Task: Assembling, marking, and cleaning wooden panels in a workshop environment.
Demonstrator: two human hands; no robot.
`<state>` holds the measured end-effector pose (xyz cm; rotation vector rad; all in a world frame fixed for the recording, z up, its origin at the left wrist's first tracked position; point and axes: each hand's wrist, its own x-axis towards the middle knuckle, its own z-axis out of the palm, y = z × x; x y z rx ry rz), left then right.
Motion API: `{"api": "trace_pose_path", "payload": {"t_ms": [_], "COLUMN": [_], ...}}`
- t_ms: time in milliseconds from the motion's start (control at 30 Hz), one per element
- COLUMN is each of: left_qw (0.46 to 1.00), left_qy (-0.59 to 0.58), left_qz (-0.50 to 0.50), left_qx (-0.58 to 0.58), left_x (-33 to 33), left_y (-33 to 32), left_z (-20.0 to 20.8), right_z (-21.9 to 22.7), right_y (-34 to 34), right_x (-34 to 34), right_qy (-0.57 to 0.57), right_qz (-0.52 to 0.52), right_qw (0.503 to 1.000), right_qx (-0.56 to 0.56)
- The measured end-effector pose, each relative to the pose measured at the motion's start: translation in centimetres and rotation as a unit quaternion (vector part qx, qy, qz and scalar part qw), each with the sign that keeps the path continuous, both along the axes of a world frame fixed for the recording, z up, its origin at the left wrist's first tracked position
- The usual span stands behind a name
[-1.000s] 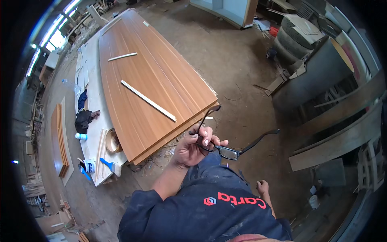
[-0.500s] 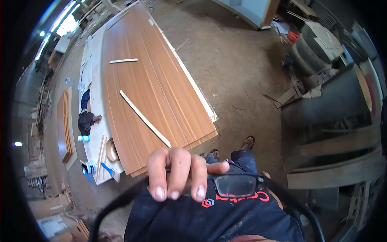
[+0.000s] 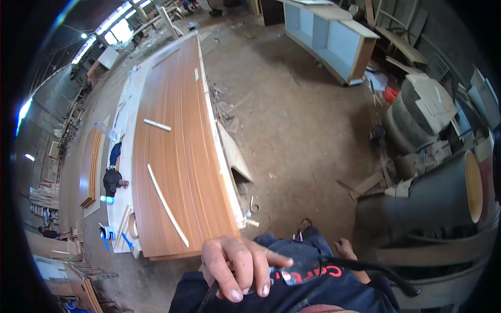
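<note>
A: What is held by the left hand (image 3: 237, 266)?
B: A pair of black glasses (image 3: 301, 275) is held, low in front of the chest. The fingers are curled down over the frame, and only a small gap is left in the grip. How hard it is squeezed cannot be told.

A: Can all of the glasses be seen?
B: One lens can be seen, and one long arm is stuck out to the right. Much of the other side is covered by the fingers.

A: And the right hand (image 3: 345, 249)?
B: It is hung low by the side. Its fingers look bent, but whether anything is held there cannot be told.

A: What is seen past the hands?
B: Part of the dark shirt (image 3: 347, 298) is blocked by the glasses. Big brown boards (image 3: 182, 156) are piled just ahead, and their near edge is partly hidden by the left hand. A brush (image 3: 127, 239), a tape roll (image 3: 132, 226) and a tub (image 3: 109, 233) are set beside the boards. A long stick (image 3: 167, 206) is laid on top, with a short stick (image 3: 157, 125) farther up.

A: And far off?
B: A shelf box (image 3: 334, 44) is seen across the floor.
</note>
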<state>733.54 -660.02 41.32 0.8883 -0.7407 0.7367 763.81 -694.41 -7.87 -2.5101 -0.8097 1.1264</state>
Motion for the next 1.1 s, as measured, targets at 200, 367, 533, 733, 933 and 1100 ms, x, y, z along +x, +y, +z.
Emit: {"api": "trace_pose_path", "payload": {"t_ms": [200, 367, 533, 733, 933, 1100], "left_qw": [0.996, 0.982, 0.917, 0.953, 0.901, 0.809], "left_qy": [-0.037, 0.008, 0.01, 0.098, 0.03, -0.062], "left_qz": [-0.009, 0.185, 0.396, 0.285, 0.432, 0.578], "left_qx": [-0.079, -0.037, -0.048, 0.024, -0.003, -0.091], "left_x": [5.8, 6.3, 6.4, 1.5, -0.9, -1.1], "left_y": [1.9, 6.1, 11.1, 19.0, 19.2, 18.8], "left_z": [0.1, 1.3, 2.4, 4.1, 5.4, 6.2], "right_z": [-0.1, -2.6, -2.0, 0.5, 1.4, 1.6], "right_y": [4.4, 10.1, 19.5, 33.6, 44.4, 52.0], "right_x": [10.5, 13.6, 13.5, 12.9, 14.1, 13.8], "right_qy": [-0.037, -0.042, -0.017, -0.025, -0.072, -0.026], "right_qz": [0.088, 0.165, 0.25, 0.304, 0.385, 0.472], "right_qw": [0.994, 0.982, 0.968, 0.952, 0.92, 0.881], "right_qx": [-0.053, -0.087, -0.025, 0.016, -0.022, -0.02]}}
